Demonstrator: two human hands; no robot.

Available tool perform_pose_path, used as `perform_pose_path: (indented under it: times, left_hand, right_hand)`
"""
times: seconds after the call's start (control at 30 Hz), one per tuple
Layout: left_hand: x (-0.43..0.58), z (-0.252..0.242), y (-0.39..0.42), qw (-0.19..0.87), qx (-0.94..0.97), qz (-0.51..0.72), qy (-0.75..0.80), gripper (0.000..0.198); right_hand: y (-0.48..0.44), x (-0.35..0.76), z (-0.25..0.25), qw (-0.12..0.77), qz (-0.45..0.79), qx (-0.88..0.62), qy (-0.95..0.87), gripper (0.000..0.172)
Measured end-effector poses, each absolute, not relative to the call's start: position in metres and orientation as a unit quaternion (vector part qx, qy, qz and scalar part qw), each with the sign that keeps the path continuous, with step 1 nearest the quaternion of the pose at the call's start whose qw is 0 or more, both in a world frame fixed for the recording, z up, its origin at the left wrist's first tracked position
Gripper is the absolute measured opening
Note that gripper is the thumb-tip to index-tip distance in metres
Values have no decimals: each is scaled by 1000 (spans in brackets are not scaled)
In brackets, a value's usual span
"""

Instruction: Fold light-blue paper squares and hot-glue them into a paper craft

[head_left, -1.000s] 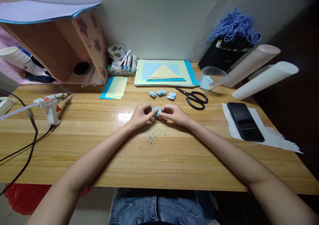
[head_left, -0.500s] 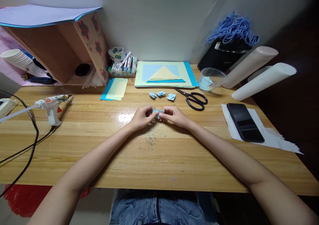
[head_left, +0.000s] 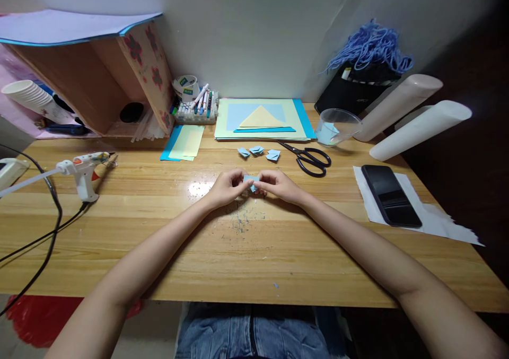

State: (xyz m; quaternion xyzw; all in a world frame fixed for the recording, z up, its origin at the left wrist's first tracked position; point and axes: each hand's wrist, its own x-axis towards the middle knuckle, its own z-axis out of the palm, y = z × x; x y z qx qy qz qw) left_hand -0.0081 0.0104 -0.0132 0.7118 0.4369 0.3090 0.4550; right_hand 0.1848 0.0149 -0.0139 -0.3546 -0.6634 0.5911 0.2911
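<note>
Between my two hands is a small light-blue piece of paper [head_left: 251, 179], just above the table. My left hand [head_left: 227, 188] pinches its left side with thumb and fingers. On the right side, my right hand [head_left: 279, 185] is closed on the same paper, its thumb lying across the front. The fingers behind the paper are partly hidden. Beyond my hands lie several small folded blue paper pieces [head_left: 272, 155]. Black-handled scissors [head_left: 308, 159] rest to their right. Tiny dark scraps [head_left: 242, 218] are scattered on the wood below my hands.
A glue gun [head_left: 83, 176] with a black cable stands at left. At the back are coloured paper sheets [head_left: 222, 131], a marker box [head_left: 196, 116] and a clear plastic cup [head_left: 338, 128]. To the right, a phone [head_left: 392, 194] lies on white paper, near white rolls [head_left: 421, 131].
Both hands stay in nearly the same place. The blue paper has shifted slightly between the fingers, and a little more of its lower edge shows.
</note>
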Motion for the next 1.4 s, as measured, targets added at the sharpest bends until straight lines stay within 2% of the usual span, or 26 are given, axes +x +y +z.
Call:
perform_pose_path:
  times: [0.6,0.9,1.17,1.4]
  left_hand:
    - [-7,-10,8,476,708,296,429,32]
    - [-7,-9,9,462,699,321,442,30]
    - [-7,-8,9,512,674,315,429,28]
    - [-8,-12,9,476,701,316,426,24]
  right_hand:
    - [13,183,-12,293,568,-373,-673,38]
    - [13,183,-16,304,598,-353,-652,25]
    - [11,181,-14,331,591,-369,-637,27]
    - [12,181,-13,323,593,-374,-636,27]
